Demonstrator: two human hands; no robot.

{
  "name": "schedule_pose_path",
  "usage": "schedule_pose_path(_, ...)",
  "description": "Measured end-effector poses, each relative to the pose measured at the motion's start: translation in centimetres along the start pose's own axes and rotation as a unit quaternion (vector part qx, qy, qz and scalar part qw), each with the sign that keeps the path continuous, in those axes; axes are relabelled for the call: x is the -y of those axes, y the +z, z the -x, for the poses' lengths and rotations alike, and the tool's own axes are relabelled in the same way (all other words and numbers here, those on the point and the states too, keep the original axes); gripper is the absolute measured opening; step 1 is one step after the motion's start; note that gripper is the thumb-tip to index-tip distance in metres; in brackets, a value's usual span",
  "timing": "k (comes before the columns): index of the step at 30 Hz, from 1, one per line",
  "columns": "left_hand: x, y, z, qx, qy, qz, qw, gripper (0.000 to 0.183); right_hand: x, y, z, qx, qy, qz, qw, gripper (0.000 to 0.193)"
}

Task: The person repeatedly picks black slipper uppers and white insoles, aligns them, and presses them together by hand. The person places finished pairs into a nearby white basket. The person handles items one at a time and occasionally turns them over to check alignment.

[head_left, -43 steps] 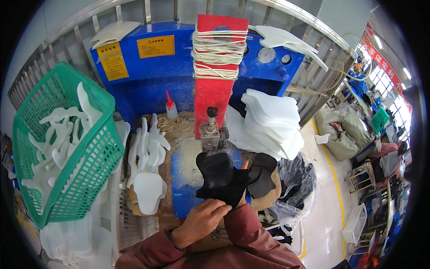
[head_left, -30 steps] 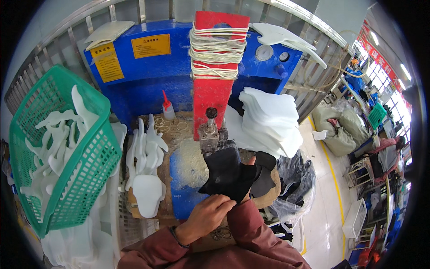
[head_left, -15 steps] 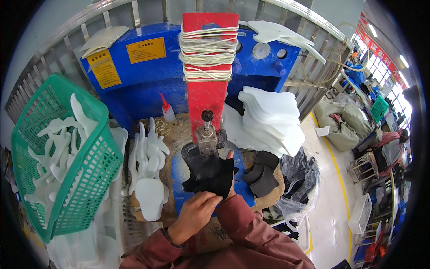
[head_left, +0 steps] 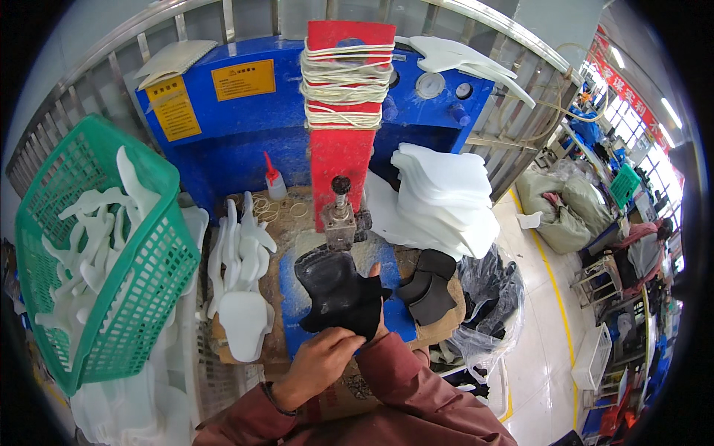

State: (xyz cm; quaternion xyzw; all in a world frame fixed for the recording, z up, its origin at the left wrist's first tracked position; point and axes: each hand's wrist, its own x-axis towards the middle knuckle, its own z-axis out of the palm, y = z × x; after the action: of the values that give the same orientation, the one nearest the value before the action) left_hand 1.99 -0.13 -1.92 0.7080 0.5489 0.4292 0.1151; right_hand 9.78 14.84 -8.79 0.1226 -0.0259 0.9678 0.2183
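A black, irregularly shaped sheet (head_left: 338,290), leather-like with a glossy upper part, lies just in front of the metal head (head_left: 341,227) of a red-armed machine. My left hand (head_left: 320,364) pinches its near edge between thumb and fingers. At the sheet's right side is my right hand (head_left: 381,316), its thumb showing by the edge and the other fingers hidden, so I cannot tell how firmly it grips. Below the sheet is a blue work surface (head_left: 297,312). Several dark curved pieces (head_left: 430,290) lie to the right of it.
White shaped pieces are stacked at the back right (head_left: 446,193) and lie in a group (head_left: 242,249) on the left. A green basket (head_left: 149,297) of white pieces stands far left. A red-tipped bottle (head_left: 276,186) stands behind; a plastic bag (head_left: 491,305) sits right.
The black sheet has come slightly towards me, out from beneath the metal head, and more of its glossy upper part shows. Both hands stay at its edges. The whole view has shifted a little.
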Motion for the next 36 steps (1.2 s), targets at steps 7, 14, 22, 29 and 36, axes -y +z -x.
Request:
schedule_pose_path(7,0.1,-1.3,-1.3,-0.06,-0.026,-0.042,0.997,0.026,0.5,1.2,-3.8,-0.051,-0.037,0.079,0.995,0.087)
schedule_pose_path(14,1.1,-6.4,2.4,-0.121,-0.197,-0.057,0.971,0.031,2.4,3.9,-3.4,-0.135,-0.088,0.133,0.978,0.092)
schedule_pose_path(22,7.4,-10.0,7.5,-0.085,-0.267,-0.29,0.915,0.037,3.1,4.6,-2.4,-0.182,-0.069,0.146,0.97,0.094)
schedule_pose_path(29,9.8,-10.3,7.3,-0.035,-0.263,-0.326,0.907,0.038,1.5,4.9,-4.1,-0.092,-0.069,0.149,0.982,0.093)
schedule_pose_path(36,10.3,-10.6,6.1,0.015,-0.279,-0.302,0.912,0.038,0.0,5.0,-4.5,-0.123,-0.056,0.132,0.982,0.09)
